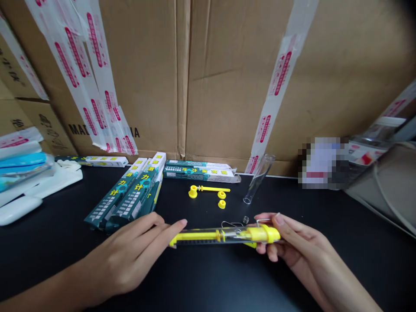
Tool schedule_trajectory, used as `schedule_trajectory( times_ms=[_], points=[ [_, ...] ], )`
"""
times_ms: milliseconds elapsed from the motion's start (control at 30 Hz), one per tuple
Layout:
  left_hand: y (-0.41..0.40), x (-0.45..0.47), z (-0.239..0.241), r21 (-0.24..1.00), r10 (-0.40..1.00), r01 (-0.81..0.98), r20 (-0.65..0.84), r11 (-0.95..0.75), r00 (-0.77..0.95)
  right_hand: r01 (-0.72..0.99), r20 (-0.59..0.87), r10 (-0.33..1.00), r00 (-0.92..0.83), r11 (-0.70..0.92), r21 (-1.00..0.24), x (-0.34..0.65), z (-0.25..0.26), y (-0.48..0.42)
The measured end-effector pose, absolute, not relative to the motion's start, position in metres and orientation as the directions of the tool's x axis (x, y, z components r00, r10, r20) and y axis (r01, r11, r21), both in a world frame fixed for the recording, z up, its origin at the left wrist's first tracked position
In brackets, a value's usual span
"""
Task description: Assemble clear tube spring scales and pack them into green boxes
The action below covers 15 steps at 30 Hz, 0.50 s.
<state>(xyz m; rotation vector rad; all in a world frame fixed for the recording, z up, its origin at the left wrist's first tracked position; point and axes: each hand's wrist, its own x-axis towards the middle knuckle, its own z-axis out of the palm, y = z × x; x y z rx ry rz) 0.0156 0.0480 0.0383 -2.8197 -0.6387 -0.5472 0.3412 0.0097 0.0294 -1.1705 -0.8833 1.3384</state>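
Note:
A clear-tubed spring scale [199, 236] with yellow inner parts lies level between my two hands, low over the dark table. My left hand [130, 251] is closed round its left end, hiding part of it. At the other end, the fingers of my right hand [300, 245] pinch the yellow cap [271, 234], beside a bent metal wire loop [261, 221]. Just behind the scale are a thin wire piece [231, 224] and a small coil spring [246, 219]. Farther back lie a yellow rod [214, 189], a yellow knob [193, 191] and small yellow caps [221, 204].
An empty clear tube [258, 180] leans against the large cardboard box [227, 86] at the back. Several green-and-white spring scale boxes [134, 190] lie left of centre. Plastic packets [26, 169] are at far left; a bottle [370, 147] stands at right.

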Motion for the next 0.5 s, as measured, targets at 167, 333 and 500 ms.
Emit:
schedule_trajectory(
  times_ms=[167, 333, 500],
  points=[
    [0.051, 0.020, 0.020, 0.122, 0.462, 0.469, 0.502, -0.875, 0.731, -0.251, -0.125, 0.985, 0.117, -0.093, -0.964, 0.344, 0.028, 0.010],
    [0.052, 0.028, 0.014, 0.240, 0.558, 0.544, 0.621, -0.804, 0.550, -0.236, -0.057, 0.987, 0.149, -0.020, -0.971, 0.343, 0.029, 0.010],
    [0.058, 0.027, 0.011, 0.290, 0.605, 0.581, 0.639, -0.761, 0.475, -0.324, -0.127, 0.984, 0.126, -0.080, -0.943, 0.339, 0.030, 0.011]
  ],
)
